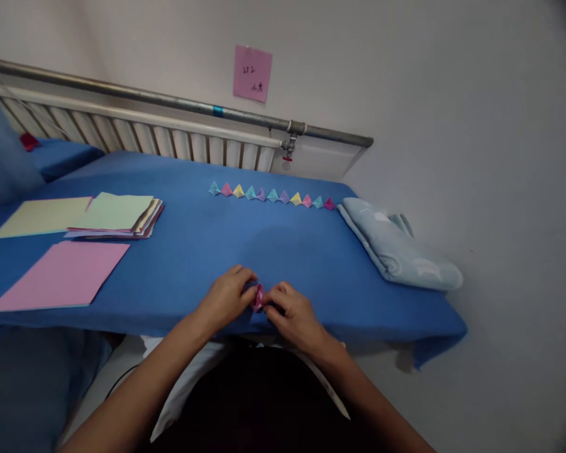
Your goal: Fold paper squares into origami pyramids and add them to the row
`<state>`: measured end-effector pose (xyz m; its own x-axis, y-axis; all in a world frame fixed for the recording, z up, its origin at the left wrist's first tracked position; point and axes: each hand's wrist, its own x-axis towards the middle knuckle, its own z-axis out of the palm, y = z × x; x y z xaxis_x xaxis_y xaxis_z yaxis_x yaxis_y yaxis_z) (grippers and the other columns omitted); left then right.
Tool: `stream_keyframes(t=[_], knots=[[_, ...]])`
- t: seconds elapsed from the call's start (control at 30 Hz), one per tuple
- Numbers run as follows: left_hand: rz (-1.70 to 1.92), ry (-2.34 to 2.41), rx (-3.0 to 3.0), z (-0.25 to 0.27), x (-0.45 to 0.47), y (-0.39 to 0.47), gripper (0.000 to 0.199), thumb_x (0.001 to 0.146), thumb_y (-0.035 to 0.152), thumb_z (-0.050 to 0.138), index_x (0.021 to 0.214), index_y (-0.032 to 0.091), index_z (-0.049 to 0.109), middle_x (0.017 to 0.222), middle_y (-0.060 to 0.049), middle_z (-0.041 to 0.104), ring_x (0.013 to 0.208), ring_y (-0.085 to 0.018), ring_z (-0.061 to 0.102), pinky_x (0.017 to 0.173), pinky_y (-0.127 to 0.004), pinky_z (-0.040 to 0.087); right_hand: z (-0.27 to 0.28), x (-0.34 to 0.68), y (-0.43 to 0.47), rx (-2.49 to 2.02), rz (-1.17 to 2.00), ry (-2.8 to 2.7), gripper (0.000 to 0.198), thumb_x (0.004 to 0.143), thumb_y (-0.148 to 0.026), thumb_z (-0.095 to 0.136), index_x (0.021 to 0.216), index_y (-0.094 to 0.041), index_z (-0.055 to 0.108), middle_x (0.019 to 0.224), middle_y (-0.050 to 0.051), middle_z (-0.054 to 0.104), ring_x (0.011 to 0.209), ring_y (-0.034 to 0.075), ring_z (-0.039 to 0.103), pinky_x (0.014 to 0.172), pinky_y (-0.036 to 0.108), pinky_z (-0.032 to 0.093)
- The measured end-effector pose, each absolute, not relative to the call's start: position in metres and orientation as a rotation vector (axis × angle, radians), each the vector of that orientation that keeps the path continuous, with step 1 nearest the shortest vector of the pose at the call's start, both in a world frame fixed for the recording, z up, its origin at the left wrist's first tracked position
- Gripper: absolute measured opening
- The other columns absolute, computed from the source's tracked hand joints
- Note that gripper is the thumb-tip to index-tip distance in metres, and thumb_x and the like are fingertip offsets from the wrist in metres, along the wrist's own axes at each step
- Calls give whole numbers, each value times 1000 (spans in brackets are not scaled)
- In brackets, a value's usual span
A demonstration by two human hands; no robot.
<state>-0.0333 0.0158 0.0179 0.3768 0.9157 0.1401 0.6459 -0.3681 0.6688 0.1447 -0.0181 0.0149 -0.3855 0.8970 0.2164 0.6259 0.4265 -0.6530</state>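
Near the front edge of the blue-covered table, a small pink folded paper piece (258,298) is pinched between my two hands. My left hand (229,294) grips it from the left, fingers closed and curled over. From the other side my right hand (290,309) holds it with thumb and fingertips. Its exact shape is partly hidden by the fingers. Farther back, a row of small folded paper pieces (273,195) in teal, pink, yellow and purple stretches across the cloth.
Left lie a pink paper stack (66,274), a mixed stack topped with green (113,212) and yellow sheets (40,217). A folded light-blue blanket (400,248) rests at the right. Behind the table (193,251) are a radiator (170,139), a pipe and a pink wall note (253,73).
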Motion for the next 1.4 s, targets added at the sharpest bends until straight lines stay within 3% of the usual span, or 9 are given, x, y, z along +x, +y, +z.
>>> stream_keyframes(t=[0.17, 0.4, 0.57, 0.77, 1.17, 1.4], knots=[[536, 1201, 2121, 29, -27, 29, 25, 78, 12, 53, 97, 23, 65, 72, 4, 65, 68, -12, 59, 67, -22, 43, 17, 149, -11, -1216, 638, -2154, 21, 79, -5, 53, 80, -22, 65, 81, -1, 55, 76, 12, 55, 72, 24, 42], [524, 1355, 2010, 30, -33, 3, 17, 78, 22, 51, 86, 18, 65, 60, 2, 59, 56, -14, 51, 55, -24, 32, 20, 154, -17, -1288, 530, -1965, 19, 83, -7, 48, 88, -20, 60, 84, 3, 59, 80, 16, 57, 75, 29, 45], [542, 1340, 1906, 29, -31, -10, 19, 80, 30, 51, 87, 18, 63, 64, 1, 61, 57, -14, 53, 54, -23, 35, 21, 140, -34, -1232, 441, -1953, 9, 84, -23, 58, 92, -21, 61, 97, 6, 59, 92, 19, 57, 82, 33, 47], [594, 1380, 1826, 25, -35, -14, 32, 76, 23, 46, 105, 14, 58, 68, 0, 63, 57, -15, 55, 58, -26, 38, 14, 128, -30, -1344, 307, -2052, 6, 82, -18, 58, 84, -18, 64, 103, 10, 58, 102, 24, 54, 89, 41, 46], [733, 1371, 1629, 15, -46, -20, 35, 76, 33, 48, 106, 16, 56, 69, 0, 59, 54, -15, 54, 52, -25, 39, 13, 118, -21, -1474, 222, -2231, 16, 85, -14, 51, 83, -15, 67, 102, 13, 63, 93, 24, 54, 84, 40, 47], [761, 1351, 1529, 13, -46, -20, 35, 75, 34, 51, 106, 17, 57, 69, 1, 58, 55, -15, 54, 52, -25, 39, 15, 117, -19, -1513, 260, -2255, 12, 84, -14, 54, 86, -13, 66, 102, 14, 64, 93, 25, 54, 85, 40, 46]])
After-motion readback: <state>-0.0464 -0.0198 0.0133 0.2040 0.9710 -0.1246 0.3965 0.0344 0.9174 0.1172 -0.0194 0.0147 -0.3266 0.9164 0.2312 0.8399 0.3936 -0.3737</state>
